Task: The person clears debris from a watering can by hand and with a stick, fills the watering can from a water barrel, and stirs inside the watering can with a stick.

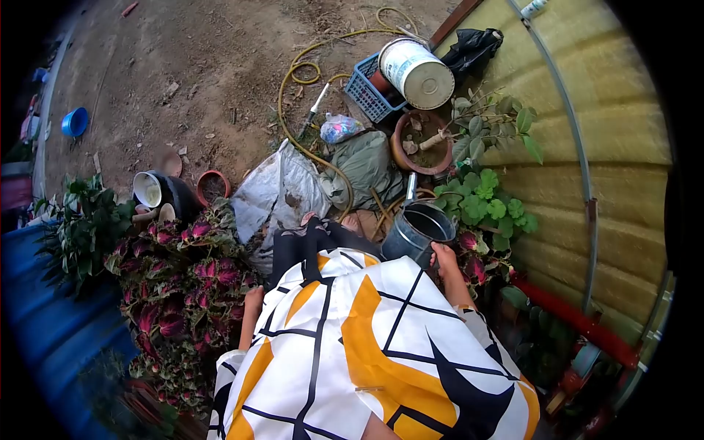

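My right hand [442, 258] is closed around the handle of a dark grey watering can [400, 238], held at my right side. Its spout [411, 185] points away from me, and the can's wide top is uncovered. My left hand [254, 297] hangs beside my patterned shirt, close to red-and-green leafy plants [172, 323]. Its fingers are mostly hidden from above, so I cannot make out whether it holds anything.
Ahead lie a white sack [275, 187], a grey-green sack [363, 165] and a yellow hose [281, 103]. A potted plant [400, 150], blue basket [364, 89] and white bucket [411, 70] stand front right. A yellow corrugated wall [623, 169] runs along the right.
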Demonstrator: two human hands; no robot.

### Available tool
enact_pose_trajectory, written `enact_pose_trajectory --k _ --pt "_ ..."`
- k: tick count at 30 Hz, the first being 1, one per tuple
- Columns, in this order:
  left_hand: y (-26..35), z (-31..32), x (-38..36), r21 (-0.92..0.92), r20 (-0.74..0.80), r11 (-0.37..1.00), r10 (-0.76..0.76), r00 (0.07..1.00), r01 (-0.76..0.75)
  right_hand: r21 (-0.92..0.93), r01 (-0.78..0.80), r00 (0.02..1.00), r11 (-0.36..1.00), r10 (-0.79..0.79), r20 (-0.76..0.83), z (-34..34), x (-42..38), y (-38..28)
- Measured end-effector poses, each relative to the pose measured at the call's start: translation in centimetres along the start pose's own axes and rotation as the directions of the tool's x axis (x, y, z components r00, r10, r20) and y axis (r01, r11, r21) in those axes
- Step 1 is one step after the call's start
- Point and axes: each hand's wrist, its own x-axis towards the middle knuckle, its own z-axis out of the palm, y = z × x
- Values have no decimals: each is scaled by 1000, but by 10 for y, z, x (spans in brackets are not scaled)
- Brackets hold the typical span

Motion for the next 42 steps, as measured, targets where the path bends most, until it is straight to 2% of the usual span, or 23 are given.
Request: enact_pose_trajectory --k 1,2,3,5,6,10,13,16,17,19,20,22,23,25,26,28,29,31,33,35,37,39,42 --pt "-29 5 16 74 19 997 32 999 -34 -41 18 1000 999 -17 16 -4 4 3" --pt "-66 14 38 -30 -1 998 -51 999 51 -60 24 1000 998 -24 -4 -4 1 2" --pt "-62 20 29 -39 -15 997 -61 998 61 -72 23 1000 997 -22 12 -6 4 2" --pt "-9 35 -6 -127 -16 991 -53 998 51 -167 63 997 984 -69 -32 -9 10 3" --pt "53 38 -39 52 -37 998 -24 999 26 -199 82 996 977 -90 -31 -12 18 3" --pt "66 54 -39 -206 -45 975 -98 994 87 -315 108 994 943 -95 56 -6 30 -21" --pt "89 60 -42 -284 -92 953 -136 986 105 -471 138 990 871 -104 98 14 36 -49" --pt "118 69 -35 -342 -70 937 54 996 -75 -561 326 943 761 -225 244 45 39 -72" --pt "144 73 -41 -308 -64 947 77 995 -93 -566 327 943 757 -218 252 59 32 -86" --pt "200 78 -49 -201 -39 966 155 987 -160 -697 465 885 546 -303 353 90 19 -120" --pt "221 81 -46 -126 -16 970 207 978 -207 -698 475 880 536 -306 363 104 21 -132" --pt "255 88 -30 24 -59 926 378 924 -377 -661 706 684 255 -486 543 130 21 -158" --pt "275 90 -24 19 -63 923 385 921 -385 -660 710 678 248 -494 544 145 15 -174" --pt "324 86 -21 249 -193 700 713 674 -670 -631 747 642 207 -467 608 180 -16 -215" --pt "341 82 -14 249 -178 684 728 662 -685 -598 782 596 178 -496 632 196 -21 -227" --pt "375 77 3 349 -274 572 820 503 -742 -523 838 516 157 -542 663 229 -33 -250" --pt "391 72 13 347 -242 545 838 489 -763 -479 863 480 163 -562 674 247 -40 -262" --pt "415 53 34 0 -186 707 695 695 -707 -439 880 453 183 -603 656 285 -44 -281" --pt "442 22 66 -84 -161 757 632 758 -648 -398 900 410 175 -648 642 328 -35 -296" --pt "477 -11 99 -372 -139 746 544 828 -553 -385 892 442 238 -640 628 370 -27 -316" --pt "514 -49 128 -319 -52 798 524 850 -511 -356 891 450 282 -650 612 414 -14 -331" --pt "559 -85 140 -372 37 865 376 926 -336 -343 873 488 348 -614 620 453 -10 -345" --pt "587 -117 187 -331 13 846 448 894 -419 -268 862 500 430 -635 590 498 4 -371"
